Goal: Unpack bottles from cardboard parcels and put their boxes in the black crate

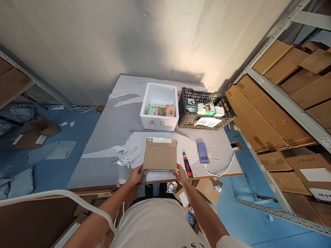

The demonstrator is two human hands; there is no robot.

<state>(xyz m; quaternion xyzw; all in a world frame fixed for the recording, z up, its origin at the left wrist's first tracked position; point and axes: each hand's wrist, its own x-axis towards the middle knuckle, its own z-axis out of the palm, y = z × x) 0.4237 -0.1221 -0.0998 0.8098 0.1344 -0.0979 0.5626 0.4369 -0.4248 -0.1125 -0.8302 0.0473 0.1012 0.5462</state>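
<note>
A flat brown cardboard box point(160, 155) lies near the front edge of the table, with clear tape and a white label strip along its far side. My left hand point(136, 175) grips its near left corner, and my right hand point(181, 174) has the near right corner. The fingers of both hands are partly hidden by the box. Just right of the box is a red and black utility knife point(188, 165). A blurred purple phone point(203, 153) with a white cable lies farther right. Crumpled paper scraps point(125, 160) are to the left.
Behind the box stand a white bin point(159, 123) with colourful packets inside and a black plastic crate point(207, 120) holding small boxes. A metal shelf point(297, 98) loaded with cartons rises on the right. Open cartons point(208, 189) and paper litter the blue floor below.
</note>
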